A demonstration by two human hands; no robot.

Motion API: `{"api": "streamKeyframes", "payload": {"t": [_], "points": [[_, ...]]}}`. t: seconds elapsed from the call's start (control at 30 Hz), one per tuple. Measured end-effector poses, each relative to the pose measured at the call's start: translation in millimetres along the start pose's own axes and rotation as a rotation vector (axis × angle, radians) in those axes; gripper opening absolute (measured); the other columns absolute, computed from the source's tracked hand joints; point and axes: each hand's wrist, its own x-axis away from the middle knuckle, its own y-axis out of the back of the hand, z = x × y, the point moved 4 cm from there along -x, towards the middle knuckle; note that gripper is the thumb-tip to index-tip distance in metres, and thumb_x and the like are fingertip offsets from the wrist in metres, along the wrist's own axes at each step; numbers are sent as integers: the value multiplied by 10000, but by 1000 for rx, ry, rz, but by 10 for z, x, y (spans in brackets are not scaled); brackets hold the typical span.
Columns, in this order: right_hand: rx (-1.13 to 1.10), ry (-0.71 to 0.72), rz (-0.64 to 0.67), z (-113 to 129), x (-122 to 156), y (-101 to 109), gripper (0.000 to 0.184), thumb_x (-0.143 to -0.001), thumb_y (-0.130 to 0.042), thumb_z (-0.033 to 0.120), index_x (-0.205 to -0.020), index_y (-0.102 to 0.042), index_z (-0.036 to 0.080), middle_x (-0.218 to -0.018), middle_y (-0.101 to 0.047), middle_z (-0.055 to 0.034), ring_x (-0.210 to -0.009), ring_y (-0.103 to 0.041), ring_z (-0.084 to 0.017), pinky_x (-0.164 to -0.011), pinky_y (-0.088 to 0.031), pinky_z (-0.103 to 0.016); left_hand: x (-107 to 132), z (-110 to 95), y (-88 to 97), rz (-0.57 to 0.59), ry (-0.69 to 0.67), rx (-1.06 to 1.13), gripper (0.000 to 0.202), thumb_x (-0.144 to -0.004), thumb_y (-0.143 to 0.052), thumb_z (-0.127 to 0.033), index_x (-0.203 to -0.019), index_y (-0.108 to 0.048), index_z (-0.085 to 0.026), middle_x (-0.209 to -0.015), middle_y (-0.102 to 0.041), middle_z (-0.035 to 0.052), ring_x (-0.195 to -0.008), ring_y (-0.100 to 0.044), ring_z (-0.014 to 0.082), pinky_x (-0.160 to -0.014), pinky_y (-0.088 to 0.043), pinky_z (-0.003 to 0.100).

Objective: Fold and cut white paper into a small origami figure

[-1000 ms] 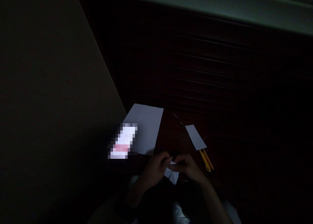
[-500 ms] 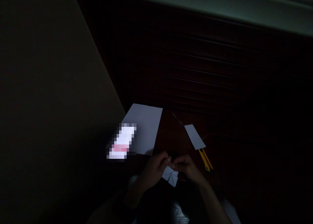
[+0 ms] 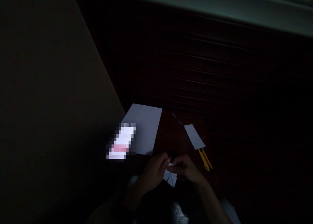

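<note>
Between my two hands is a small piece of folded white paper [image 3: 170, 179], with crease lines or flaps meeting near its middle. My left hand [image 3: 155, 170] pinches its upper left side, fingers bent. From the other side my right hand [image 3: 187, 168] grips the upper right, its thumb lying across the paper. The fingertips hide the paper's upper part. Close to my right hand lies a yellow utility knife [image 3: 205, 160], its front end under a white paper strip [image 3: 195, 136].
A large white sheet [image 3: 148, 129] lies on the dark table [image 3: 168, 129], with a lit, blurred-out screen [image 3: 121, 142] over its left part. A thin, dark stick-like item [image 3: 177, 118] touches the strip. Dark slatted panelling rises behind; a plain wall [image 3: 61, 87] stands left.
My right thumb has shifted slightly left and down over the folded paper, and more of the paper's top shows between the hands. The other things stay put.
</note>
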Motion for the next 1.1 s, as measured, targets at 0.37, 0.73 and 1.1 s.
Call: {"api": "streamKeyframes", "payload": {"t": [0.37, 0.73, 1.1], "points": [[-56, -5, 92, 129, 36, -30, 305, -704, -649, 371, -562, -596, 106, -513, -383, 47, -497, -299, -68, -460, -223, -207, 6, 1, 8, 67, 9, 62, 247, -890, -349, -292, -689, -444, -184, -653, -465, -31, -610, -431, 107, -550, -316, 212], [-110, -57, 52, 64, 43, -13, 292, -694, -659, 351, -544, -585, 111, -494, -397, 49, -465, -312, -63, -439, -218, -203, 9, 2, 8, 57, 35, 65, 257, -890, -343, -318, -686, -428, -186, -647, -454, -39, -606, -432, 106, -551, -315, 217], [-108, -77, 30, 45, 58, -15, 270, -628, -719, 310, -500, -597, 106, -459, -419, 52, -440, -320, -58, -433, -240, -201, 18, 24, 8, 44, 48, 77, 255, -884, -362, -310, -678, -438, -182, -641, -458, -44, -604, -436, 99, -547, -314, 209]]}}
